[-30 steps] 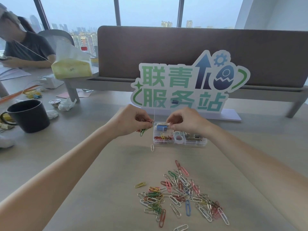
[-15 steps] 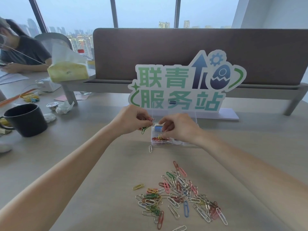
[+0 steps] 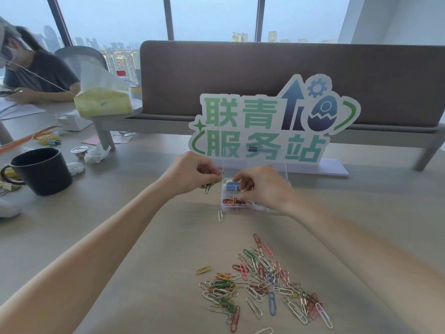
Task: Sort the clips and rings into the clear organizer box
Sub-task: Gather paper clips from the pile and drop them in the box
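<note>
Paper clips (image 3: 262, 283) lie heaped on the bench (image 3: 144, 249) while the left hand (image 3: 192, 173) holds a bunch in its grip, apparently as a supply beside the clear organizer box (image 3: 237, 206). The right hand (image 3: 262, 186) pinches one clip over the near compartment of red and yellow clips; a blue item fills another.

Soft hazy daylight is coming in from the far windows (image 3: 212, 18), giving even, slightly dim light and only faint shadows on the table (image 3: 120, 225); wide-angle distortion is bending the edges and stretching the near forearms, left-edge person is looking slightly blurred
</note>
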